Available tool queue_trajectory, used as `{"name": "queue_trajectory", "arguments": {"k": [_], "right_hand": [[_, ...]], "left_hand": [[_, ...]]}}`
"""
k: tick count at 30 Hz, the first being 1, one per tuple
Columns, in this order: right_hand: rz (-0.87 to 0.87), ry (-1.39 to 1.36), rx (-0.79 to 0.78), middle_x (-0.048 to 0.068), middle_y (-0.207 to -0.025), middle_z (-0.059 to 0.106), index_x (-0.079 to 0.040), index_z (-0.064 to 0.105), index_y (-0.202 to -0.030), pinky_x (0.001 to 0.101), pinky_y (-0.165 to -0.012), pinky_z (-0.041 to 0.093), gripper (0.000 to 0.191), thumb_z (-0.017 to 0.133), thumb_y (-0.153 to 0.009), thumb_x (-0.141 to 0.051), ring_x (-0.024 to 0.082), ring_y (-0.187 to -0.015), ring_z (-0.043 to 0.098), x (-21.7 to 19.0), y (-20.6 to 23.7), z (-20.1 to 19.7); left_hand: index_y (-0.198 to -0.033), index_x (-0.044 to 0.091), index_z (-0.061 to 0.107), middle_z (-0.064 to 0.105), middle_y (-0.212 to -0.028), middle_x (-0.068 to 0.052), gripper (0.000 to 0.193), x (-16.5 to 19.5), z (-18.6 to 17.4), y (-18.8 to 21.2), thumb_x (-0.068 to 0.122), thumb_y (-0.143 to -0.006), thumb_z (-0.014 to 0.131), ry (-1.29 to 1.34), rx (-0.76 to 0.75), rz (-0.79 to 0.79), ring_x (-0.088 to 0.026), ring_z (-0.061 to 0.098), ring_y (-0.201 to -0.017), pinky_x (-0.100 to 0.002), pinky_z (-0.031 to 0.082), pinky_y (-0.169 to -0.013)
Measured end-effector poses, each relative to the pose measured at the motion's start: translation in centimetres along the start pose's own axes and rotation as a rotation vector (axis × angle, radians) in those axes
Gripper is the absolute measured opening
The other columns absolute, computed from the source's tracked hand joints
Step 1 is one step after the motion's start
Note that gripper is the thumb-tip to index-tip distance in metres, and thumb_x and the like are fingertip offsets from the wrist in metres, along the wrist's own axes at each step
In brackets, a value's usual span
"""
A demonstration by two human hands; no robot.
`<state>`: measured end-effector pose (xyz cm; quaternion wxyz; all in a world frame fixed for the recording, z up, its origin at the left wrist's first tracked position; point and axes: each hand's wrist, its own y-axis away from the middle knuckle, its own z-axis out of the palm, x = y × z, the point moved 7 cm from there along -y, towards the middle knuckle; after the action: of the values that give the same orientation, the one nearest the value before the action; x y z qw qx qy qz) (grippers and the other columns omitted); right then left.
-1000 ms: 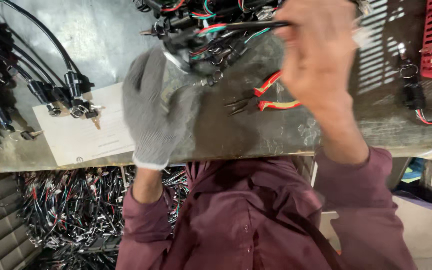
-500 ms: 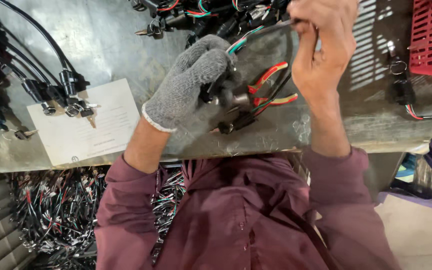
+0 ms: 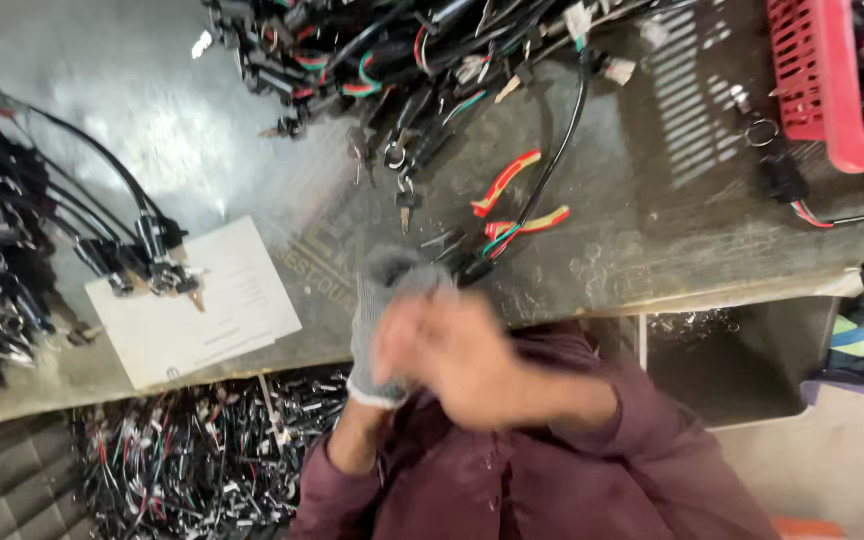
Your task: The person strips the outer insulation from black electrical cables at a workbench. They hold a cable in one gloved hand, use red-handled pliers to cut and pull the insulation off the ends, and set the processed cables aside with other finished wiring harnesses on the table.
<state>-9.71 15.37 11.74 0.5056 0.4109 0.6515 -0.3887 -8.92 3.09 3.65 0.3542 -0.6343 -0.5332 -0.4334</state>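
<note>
Both hands have drawn back from the middle of the surface (image 3: 252,110) toward the person's chest since half a second ago, leaving the pliers (image 3: 512,205) with red and yellow handles lying alone on the metal top. The gloved left hand (image 3: 387,310) in grey knit now sits at the near edge, and the bare right hand (image 3: 462,355) crosses just in front of it, the two overlapping and blurred by motion. A black cable (image 3: 557,150) runs from the tangle of wiring harnesses (image 3: 402,50) at the far side down past the pliers to a connector end just beside the glove.

A red plastic basket (image 3: 812,90) at the far right corner holds more wiring with pale connectors. Below the surface, a bin of loose harnesses (image 3: 182,460) is filled with black, red and green leads. A white paper sheet (image 3: 222,320) lies on the left, with black keyed switches (image 3: 147,260) resting on its upper edge.

Grip of either hand cannot be made out: the blur hides the fingers, and whether either hand has hold of the cable end is unclear.
</note>
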Motion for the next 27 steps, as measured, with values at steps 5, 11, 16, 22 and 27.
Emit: {"name": "queue_trajectory", "arguments": {"k": [5, 11, 16, 22, 27], "right_hand": [[-0.397, -0.191, 0.293, 0.01, -0.089, 0.06, -0.006, 0.063, -0.095, 0.0345, -0.061, 0.045, 0.018, 0.055, -0.102, -0.021, 0.023, -0.073, 0.057, -4.2, 1.9, -2.7], [-0.298, 0.551, -0.101, 0.012, -0.08, 0.061, -0.001, 0.063, -0.093, 0.0465, -0.058, 0.049, 0.023, 0.071, -0.091, -0.023, 0.033, -0.069, 0.063, -1.6, -0.9, 2.0], [-0.363, 0.663, 0.07, 0.019, -0.095, 0.065, 0.0, 0.058, -0.088, 0.0481, -0.078, 0.051, 0.036, 0.067, -0.092, -0.035, 0.039, -0.088, 0.063, -4.3, -1.1, -3.2], [-0.057, -0.538, -0.177, 0.009, -0.094, 0.068, -0.008, 0.065, -0.089, 0.0502, -0.1, 0.047, 0.054, 0.052, -0.104, -0.058, 0.031, -0.101, 0.064, -7.5, -0.6, -6.0], [-0.165, -1.018, -0.001, -0.001, -0.072, 0.058, -0.017, 0.054, -0.085, 0.0398, -0.074, 0.04, 0.046, 0.034, -0.109, -0.051, 0.021, -0.07, 0.055, -7.4, -0.5, -9.7]], "left_hand": [[-0.136, -0.006, 0.041, 0.051, -0.138, -0.022, 0.06, 3.8, -3.7, 2.5, 0.016, -0.09, 0.074, 0.436, -0.098, 0.411, -0.037, 0.05, -0.133, -0.046, 0.035, -0.114], [-0.131, 0.005, 0.055, 0.067, -0.109, -0.007, 0.032, -0.3, -4.0, 4.7, 0.03, -0.111, 0.059, 1.194, 0.009, 0.12, -0.023, 0.064, -0.103, -0.039, 0.05, -0.095], [-0.135, 0.014, 0.056, 0.067, -0.106, -0.004, 0.045, -1.4, -0.9, 4.5, 0.013, -0.093, 0.073, -0.003, -0.197, -0.026, -0.019, 0.064, -0.096, -0.037, 0.053, -0.081], [-0.12, 0.003, 0.058, 0.059, -0.123, -0.015, 0.051, 7.5, 1.8, 2.4, 0.018, -0.076, 0.079, 0.144, -0.231, 0.46, -0.032, 0.057, -0.117, -0.045, 0.046, -0.1], [-0.122, 0.01, 0.057, 0.065, -0.113, -0.007, 0.05, 9.2, 3.7, 1.4, 0.031, -0.085, 0.085, 0.36, -0.382, 0.188, -0.024, 0.067, -0.103, -0.034, 0.056, -0.091]]}}
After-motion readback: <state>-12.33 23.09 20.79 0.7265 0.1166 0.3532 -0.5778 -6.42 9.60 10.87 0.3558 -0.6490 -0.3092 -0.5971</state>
